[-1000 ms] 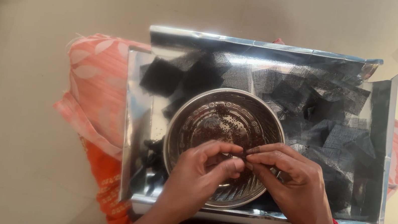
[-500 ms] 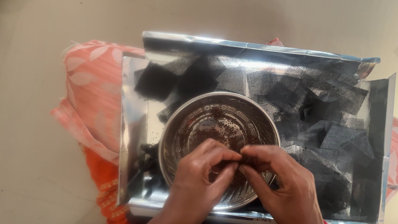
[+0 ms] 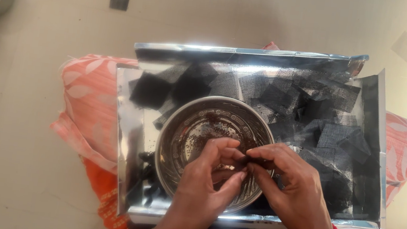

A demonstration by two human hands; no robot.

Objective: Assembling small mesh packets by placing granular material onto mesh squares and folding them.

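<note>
Fingers [image 3: 239, 161] of the left hand [image 3: 204, 192] and right hand [image 3: 297, 193] pinch together on a small dark piece [image 3: 254, 161], low centre, above a steel bowl [image 3: 186, 128]. Black mesh squares [image 3: 335, 136] fill the surrounding silver tray [image 3: 128, 136].

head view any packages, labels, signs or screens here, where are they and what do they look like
No labels, signs or screens show.
Silver tray: an opened foil-lined carton on the orange cloth, rectangular, shiny, flaps up.
Black mesh squares: loose in the tray's right half.
Steel bowl: round, in the tray, dark specks inside.
Left hand and right hand: pinching a small dark piece over the bowl.
</note>
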